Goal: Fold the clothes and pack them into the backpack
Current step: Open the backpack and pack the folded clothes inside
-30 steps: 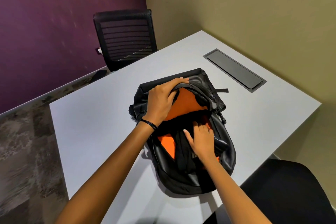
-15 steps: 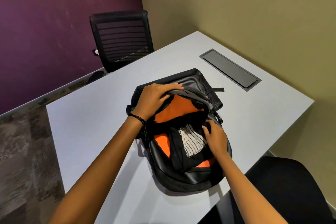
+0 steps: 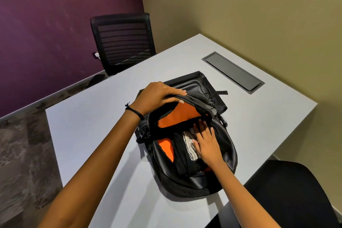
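Black seat nearest, low right, tucked at table edge.

Backpack flat on table, mouth unzipped, orange lining showing.

Clothes inside backpack: black garment, striped cloth beside it.

Right hand inside opening, fingers straight and spread, pressing flat on clothes.

Left hand further up, fingers curled over flap edge, thumb under, holding it lifted. Black band on wrist.

Grey hatch set in table beyond, well apart from backpack.

Mesh chair at far table edge.
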